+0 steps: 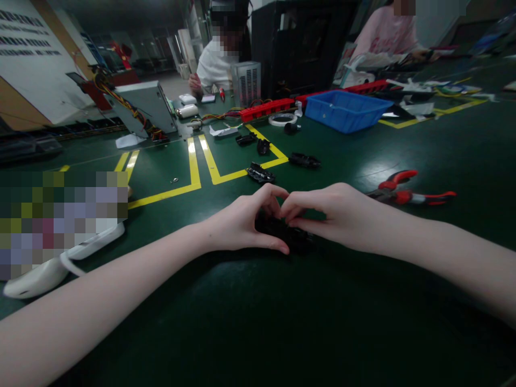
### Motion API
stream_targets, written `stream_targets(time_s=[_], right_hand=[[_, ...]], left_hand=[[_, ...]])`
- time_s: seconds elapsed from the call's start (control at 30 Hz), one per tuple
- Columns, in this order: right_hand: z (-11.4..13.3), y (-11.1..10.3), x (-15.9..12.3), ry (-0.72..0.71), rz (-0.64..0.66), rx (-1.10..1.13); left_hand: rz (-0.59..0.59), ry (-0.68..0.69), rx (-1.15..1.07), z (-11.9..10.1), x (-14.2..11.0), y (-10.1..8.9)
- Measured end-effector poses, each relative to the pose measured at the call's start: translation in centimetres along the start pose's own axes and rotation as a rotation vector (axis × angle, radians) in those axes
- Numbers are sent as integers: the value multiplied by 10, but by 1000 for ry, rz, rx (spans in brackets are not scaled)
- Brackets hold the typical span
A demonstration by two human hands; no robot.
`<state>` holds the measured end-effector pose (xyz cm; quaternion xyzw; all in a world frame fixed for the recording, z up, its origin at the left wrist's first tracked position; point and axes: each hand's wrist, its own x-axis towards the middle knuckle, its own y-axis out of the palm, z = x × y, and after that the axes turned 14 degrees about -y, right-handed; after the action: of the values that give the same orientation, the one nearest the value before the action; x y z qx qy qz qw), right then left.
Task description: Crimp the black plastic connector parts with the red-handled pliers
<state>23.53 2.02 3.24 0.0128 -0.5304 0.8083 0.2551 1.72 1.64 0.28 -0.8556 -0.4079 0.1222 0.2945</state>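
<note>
Black part (297,236) between left hand (242,221) and right hand (342,212)

The left hand holds the part, thumb nearer, fingers curved beyond it. The right hand's fingertips narrow together over it; what they grip, I cannot tell. Pliers (401,197) lie beside the right hand; loose black pieces (260,173) lie just beyond the left hand.

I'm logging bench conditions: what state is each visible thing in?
Black part: partly hidden, finer details too dark.
Left hand: curved around it, thumb apart from fingers.
Right hand: fingertips close together at it, grip unclear.
Pliers: lying down, handles spread.
Blue bin: upright, open-topped.
Loose black parts: lying apart on the table.
</note>
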Motion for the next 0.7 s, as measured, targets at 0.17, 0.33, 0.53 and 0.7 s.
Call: stream_targets(time_s=[0.17, 0.33, 0.53, 0.7], right_hand=[[2, -1, 1, -3, -8, -4], [2, -2, 2, 20, 70, -17], [3, -2, 4, 20, 86, -23], [5, -1, 7, 1, 94, -27]], left_hand=[[-1, -1, 8, 0, 0, 0], [6, -13, 19, 0, 1, 0], [6, -17, 30, -3, 0, -1], [6, 16, 23, -3, 0, -1]])
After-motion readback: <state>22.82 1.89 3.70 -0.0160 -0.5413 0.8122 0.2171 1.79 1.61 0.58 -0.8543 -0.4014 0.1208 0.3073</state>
